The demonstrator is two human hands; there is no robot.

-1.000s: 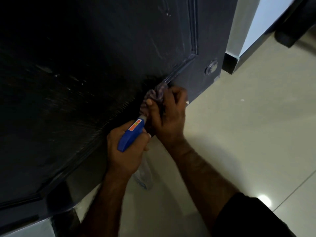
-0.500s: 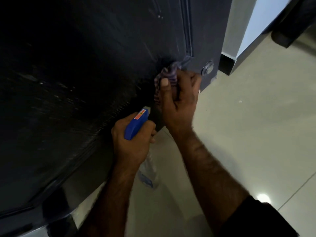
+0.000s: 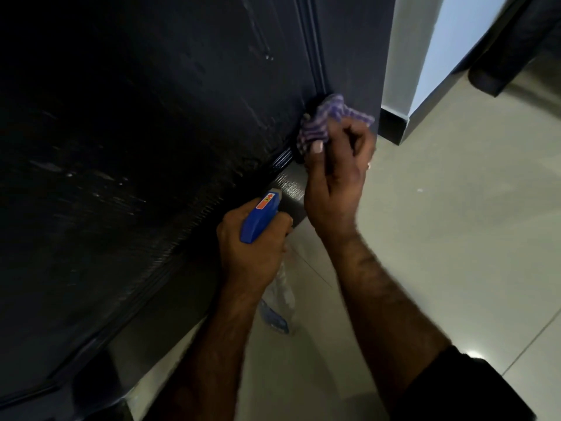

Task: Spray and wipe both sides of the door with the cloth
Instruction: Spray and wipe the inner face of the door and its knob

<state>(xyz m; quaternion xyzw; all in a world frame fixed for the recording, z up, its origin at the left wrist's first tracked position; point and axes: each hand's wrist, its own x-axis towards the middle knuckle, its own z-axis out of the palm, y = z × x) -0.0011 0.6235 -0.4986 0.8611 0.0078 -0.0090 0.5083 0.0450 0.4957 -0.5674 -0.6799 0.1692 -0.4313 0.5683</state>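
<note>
- Filling the left and upper part of the head view, a tall dark, almost black wooden door (image 3: 151, 147) with raised panel moulding is seen from above at a steep angle; pale streaks and specks are visible on its recessed panel.
- A crumpled purple-and-white striped cloth (image 3: 329, 117) is held against the door at the lower corner of the panel moulding, close to the door's outer edge.
- The cloth is gripped by the right hand (image 3: 334, 180), whose fingers are curled round the bunched fabric, with the thumb laid along the side facing the camera; part of the cloth sticks out above the knuckles.
- A clear plastic spray bottle with a blue trigger head and an orange label (image 3: 259, 218) is held by the left hand (image 3: 252, 253), below and to the left of the right hand.
- The left hand's fingers are wrapped round the neck of the bottle, just under the blue head; the nozzle is turned toward the door's bottom rail and lies close to it, though contact cannot be made out.
- The see-through body of the bottle hangs below the left fist and is blurred against the floor.
- A glossy, pale tiled floor (image 3: 455, 238) is seen to the right of the door, with a bright spot of reflected light near the lower right.
- A short black sleeve (image 3: 464, 390) is seen on the right upper arm.
- A white wall with a dark skirting strip (image 3: 394, 123) stands just beyond the door's edge.
</note>
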